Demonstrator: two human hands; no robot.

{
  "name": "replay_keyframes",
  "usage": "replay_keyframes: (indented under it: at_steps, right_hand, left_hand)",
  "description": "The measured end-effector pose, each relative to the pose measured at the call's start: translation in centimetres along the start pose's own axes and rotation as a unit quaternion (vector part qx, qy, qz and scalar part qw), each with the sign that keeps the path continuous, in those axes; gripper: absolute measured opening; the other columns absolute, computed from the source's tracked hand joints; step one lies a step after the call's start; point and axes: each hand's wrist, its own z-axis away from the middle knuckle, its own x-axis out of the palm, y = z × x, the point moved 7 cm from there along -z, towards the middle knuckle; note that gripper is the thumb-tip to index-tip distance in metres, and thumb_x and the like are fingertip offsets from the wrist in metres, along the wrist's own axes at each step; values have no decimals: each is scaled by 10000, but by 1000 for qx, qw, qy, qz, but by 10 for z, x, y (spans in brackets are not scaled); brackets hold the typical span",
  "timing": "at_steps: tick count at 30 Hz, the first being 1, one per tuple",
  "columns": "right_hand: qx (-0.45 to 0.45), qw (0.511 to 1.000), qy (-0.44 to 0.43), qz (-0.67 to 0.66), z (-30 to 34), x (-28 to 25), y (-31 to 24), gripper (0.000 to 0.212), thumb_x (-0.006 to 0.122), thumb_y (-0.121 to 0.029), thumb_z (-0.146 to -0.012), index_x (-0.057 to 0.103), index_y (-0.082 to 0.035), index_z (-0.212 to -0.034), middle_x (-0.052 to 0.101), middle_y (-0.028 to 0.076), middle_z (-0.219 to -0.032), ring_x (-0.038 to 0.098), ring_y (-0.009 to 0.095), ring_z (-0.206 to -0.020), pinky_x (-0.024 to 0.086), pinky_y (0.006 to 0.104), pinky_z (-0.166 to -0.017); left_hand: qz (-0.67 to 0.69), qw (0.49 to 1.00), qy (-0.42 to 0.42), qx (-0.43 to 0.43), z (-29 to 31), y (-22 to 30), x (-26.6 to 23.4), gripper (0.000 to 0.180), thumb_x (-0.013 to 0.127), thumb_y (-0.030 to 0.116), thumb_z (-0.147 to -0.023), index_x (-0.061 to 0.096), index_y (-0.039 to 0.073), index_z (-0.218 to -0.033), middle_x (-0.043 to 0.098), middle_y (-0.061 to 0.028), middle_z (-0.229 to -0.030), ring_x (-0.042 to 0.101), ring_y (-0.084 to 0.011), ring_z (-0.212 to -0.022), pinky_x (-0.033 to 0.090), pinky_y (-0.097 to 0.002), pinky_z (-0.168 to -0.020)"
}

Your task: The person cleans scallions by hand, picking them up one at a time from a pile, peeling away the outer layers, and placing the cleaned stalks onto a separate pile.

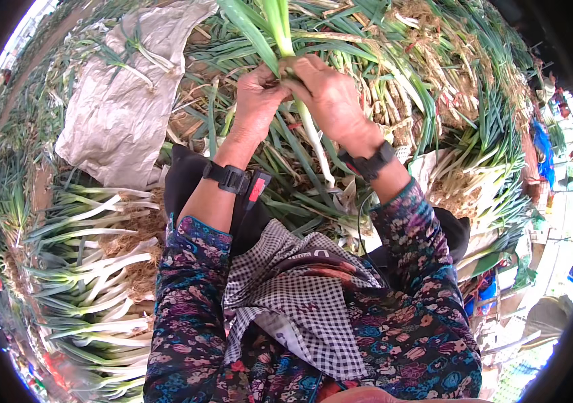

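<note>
In front of me I hold a large green onion [309,134] upright, its green leaves pointing away and its white stem hanging down toward my lap. My right hand [332,101] is closed round the stem just below the leaves. Close against it, my left hand [257,99] pinches at the same spot, with a long leaf running up from its fingers. The fingertips of both hands partly hide each other and the stem between them. Dark straps circle both wrists.
Rows of green onions [98,269] with white stems lie on my left. Another pile [481,164] lies to the right, and rooty bundles [394,87] sit ahead. A pale crumpled sheet [125,101] with a few onions on it is at the far left. Loose leaves litter the ground.
</note>
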Motion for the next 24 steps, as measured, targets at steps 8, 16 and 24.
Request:
replay_keyframes:
  at_steps: [8, 16, 24]
  right_hand:
    - [138, 896, 281, -316, 23, -109, 56, 109, 592, -193, -930, 638, -95, -920, 662, 49, -742, 650, 164, -635, 540, 317, -654]
    - [262, 887, -114, 363, 182, -127, 187, 250, 535, -70, -888, 633, -62, -1118, 666, 196, -995, 670, 247, -808, 534, 334, -673]
    - [356, 893, -73, -265, 114, 32, 49, 204, 630, -128, -897, 605, 39, -1012, 620, 71, -689, 607, 119, -505, 486, 263, -481]
  left_hand:
    - [-27, 1000, -4, -5, 0, -7, -3, 358, 696, -73, -754, 644, 41, -1090, 683, -50, -955, 645, -127, -856, 540, -293, -800]
    - [48, 998, -27, 31, -19, 18, -13, 341, 650, -66, -805, 655, 78, -1115, 699, -62, -978, 684, -159, -873, 553, -254, -733]
    - [147, 988, -41, 15, -18, 12, -10, 317, 623, -69, -829, 639, 52, -1122, 676, -97, -1063, 671, -274, -967, 563, -392, -856]
